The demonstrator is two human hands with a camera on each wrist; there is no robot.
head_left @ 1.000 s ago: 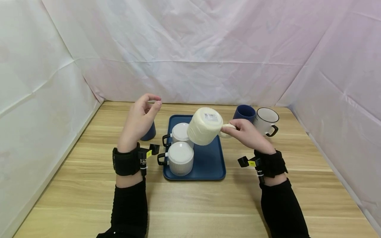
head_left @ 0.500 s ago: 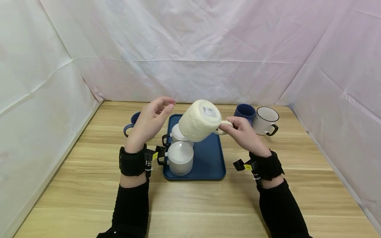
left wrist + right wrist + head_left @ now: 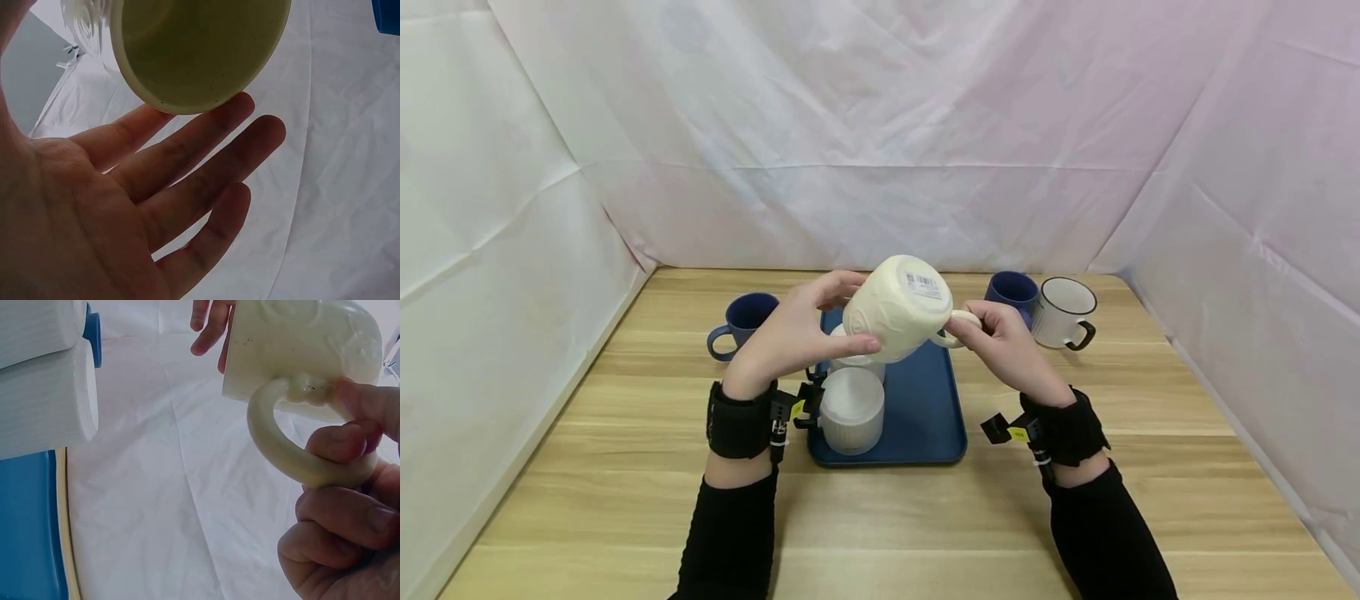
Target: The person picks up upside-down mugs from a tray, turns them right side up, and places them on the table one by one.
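My right hand (image 3: 1000,337) pinches the cream mug (image 3: 897,307) by its handle, tilted above the blue tray (image 3: 925,408); my left hand (image 3: 793,333), fingers straight, cups its side.

I see both arms in long black sleeves, the left sleeve (image 3: 730,533) and right sleeve (image 3: 1108,533) reaching to the wrists. Just behind each bare hand sits a wide black strap (image 3: 739,421), its twin (image 3: 1070,432) on the right. Each carries a small black camera mount (image 3: 790,406) with a yellow tag (image 3: 1019,433).
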